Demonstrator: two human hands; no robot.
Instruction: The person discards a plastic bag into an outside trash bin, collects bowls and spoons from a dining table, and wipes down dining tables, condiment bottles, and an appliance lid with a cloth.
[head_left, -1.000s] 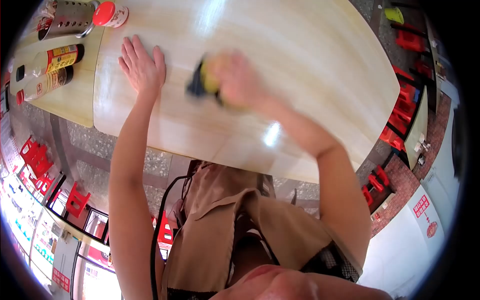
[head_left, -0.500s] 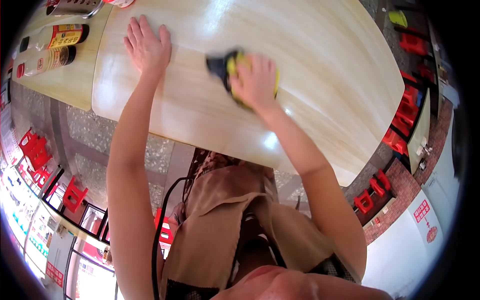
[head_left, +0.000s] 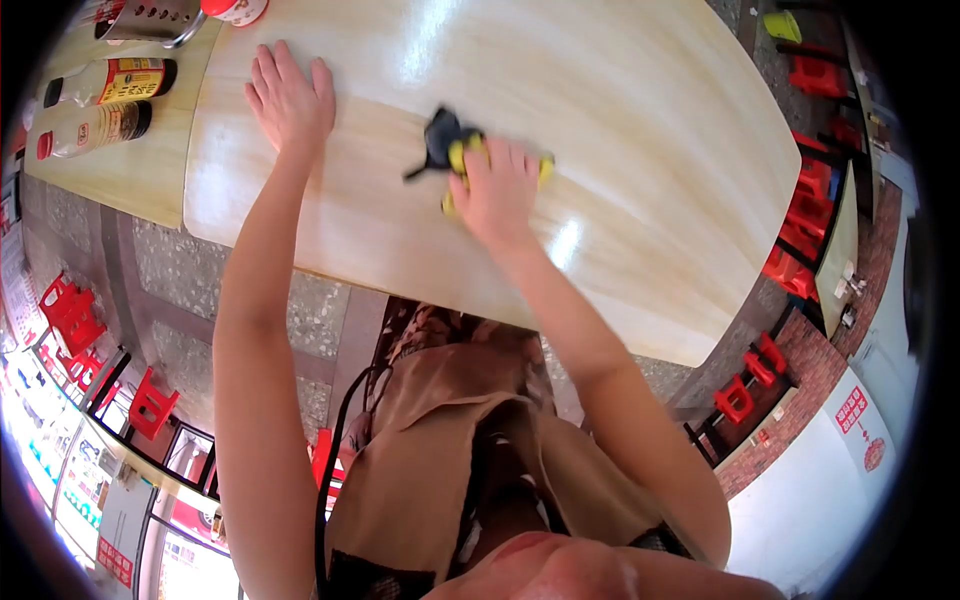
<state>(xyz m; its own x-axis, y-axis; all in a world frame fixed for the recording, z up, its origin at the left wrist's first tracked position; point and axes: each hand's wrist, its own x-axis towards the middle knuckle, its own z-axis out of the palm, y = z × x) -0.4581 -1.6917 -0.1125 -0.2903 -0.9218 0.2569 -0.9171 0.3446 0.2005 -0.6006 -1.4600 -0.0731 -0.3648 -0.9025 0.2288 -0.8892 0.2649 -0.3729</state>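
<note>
My left hand (head_left: 292, 100) lies flat on the wood-patterned table (head_left: 620, 160), its fingers spread. Under my right hand (head_left: 497, 193) is a yellow and dark grey cloth (head_left: 441, 138), bunched against the tabletop. My right fingers are bent over it, with its dark part sticking out to the left and yellow edges showing on both sides. The underside of the cloth is hidden by my palm.
Two sauce bottles (head_left: 110, 82) lie toward the left on the adjoining table. Near them are a perforated metal holder (head_left: 150, 18) and a red-lidded container (head_left: 238, 10). Red stools (head_left: 800, 225) stand beyond the right edge, with a yellow-green bin (head_left: 782, 26) farther back.
My right hand has moved slightly left and toward me with the cloth, whose dark part has changed shape. My left hand stays flat in nearly the same place.
</note>
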